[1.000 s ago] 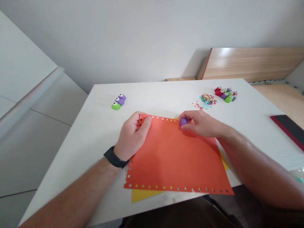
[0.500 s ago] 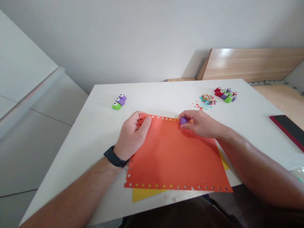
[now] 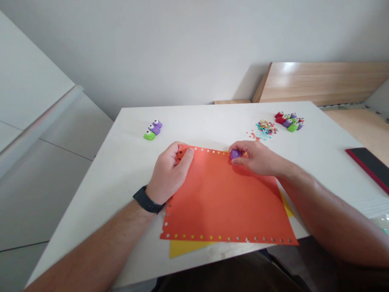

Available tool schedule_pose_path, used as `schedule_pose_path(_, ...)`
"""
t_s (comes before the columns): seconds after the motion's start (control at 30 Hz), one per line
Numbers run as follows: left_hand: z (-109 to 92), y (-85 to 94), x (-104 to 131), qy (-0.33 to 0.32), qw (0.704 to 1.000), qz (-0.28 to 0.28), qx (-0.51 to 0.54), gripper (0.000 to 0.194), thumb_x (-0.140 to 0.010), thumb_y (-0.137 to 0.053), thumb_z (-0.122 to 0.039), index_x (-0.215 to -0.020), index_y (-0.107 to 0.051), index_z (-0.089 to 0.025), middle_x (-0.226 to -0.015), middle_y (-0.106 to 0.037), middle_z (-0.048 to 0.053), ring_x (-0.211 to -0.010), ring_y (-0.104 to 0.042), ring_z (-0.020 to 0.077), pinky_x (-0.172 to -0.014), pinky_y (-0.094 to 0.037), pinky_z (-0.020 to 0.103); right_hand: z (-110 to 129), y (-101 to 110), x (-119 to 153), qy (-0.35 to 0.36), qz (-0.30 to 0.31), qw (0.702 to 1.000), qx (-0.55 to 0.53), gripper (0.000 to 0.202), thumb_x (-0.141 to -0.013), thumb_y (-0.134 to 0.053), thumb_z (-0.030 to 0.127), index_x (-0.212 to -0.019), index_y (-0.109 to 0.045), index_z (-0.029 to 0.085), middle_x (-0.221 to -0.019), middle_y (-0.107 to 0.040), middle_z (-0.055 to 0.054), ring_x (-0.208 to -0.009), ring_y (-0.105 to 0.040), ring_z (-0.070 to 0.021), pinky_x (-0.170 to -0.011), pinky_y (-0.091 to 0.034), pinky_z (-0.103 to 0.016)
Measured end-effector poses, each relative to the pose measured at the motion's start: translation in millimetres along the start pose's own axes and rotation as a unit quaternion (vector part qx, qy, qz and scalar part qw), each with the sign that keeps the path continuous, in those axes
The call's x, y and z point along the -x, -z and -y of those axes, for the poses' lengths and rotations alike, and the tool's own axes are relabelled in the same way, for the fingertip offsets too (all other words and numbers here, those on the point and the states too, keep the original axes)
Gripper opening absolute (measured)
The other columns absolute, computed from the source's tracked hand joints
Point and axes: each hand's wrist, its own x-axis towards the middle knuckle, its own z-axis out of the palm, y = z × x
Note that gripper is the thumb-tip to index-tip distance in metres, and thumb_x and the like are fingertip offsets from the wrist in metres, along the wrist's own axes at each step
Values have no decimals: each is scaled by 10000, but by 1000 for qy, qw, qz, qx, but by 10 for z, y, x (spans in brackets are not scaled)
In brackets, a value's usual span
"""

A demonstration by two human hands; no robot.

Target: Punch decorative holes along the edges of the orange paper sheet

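An orange sheet of paper (image 3: pixel 225 194) with star-shaped holes along its top, left and bottom edges is held up in front of me. My left hand (image 3: pixel 170 172) pinches its top left corner, thumb on the front face. At the top edge, right of the middle, my right hand (image 3: pixel 253 157) grips a small purple craft punch (image 3: pixel 235 154); its fingers close round the punch, which sits on the paper's edge. Partly hidden beneath the orange sheet is a yellow sheet (image 3: pixel 185 249), showing at the bottom left and right side.
On the white table (image 3: pixel 121 150), purple and green punches with big eyes (image 3: pixel 153 128) stand at the back left. Colourful paper bits (image 3: pixel 265 129) lie back right, beside several more punches (image 3: pixel 290 121). A dark object with a red edge (image 3: pixel 367 166) rests at far right.
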Motion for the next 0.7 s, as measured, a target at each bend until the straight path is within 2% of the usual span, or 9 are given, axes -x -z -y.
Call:
schedule_pose_path(0.4,36,-7,-16,11,1000,4,-1,227,-965,-589,-441,-948,-634,-219,-794,-681,8,-708,-615,174,-608,-463,268,65,72,25,15,14,1000,15,231,-846,-661,293,-1055,-704,204,-989,-735,-41,-894,-655,-208,-831,-486,-331)
schedule_pose_path(0.7,65,-1,-14,5,1000,2,-10,242,-974,-588,-454,-951,-634,-217,-799,-677,7,-714,-622,171,-614,-465,267,-29,143,14,-9,34,999,-11,260,-845,-677,324,-1074,-713,208,-982,-738,-26,-894,-664,-201,-848,-492,-334)
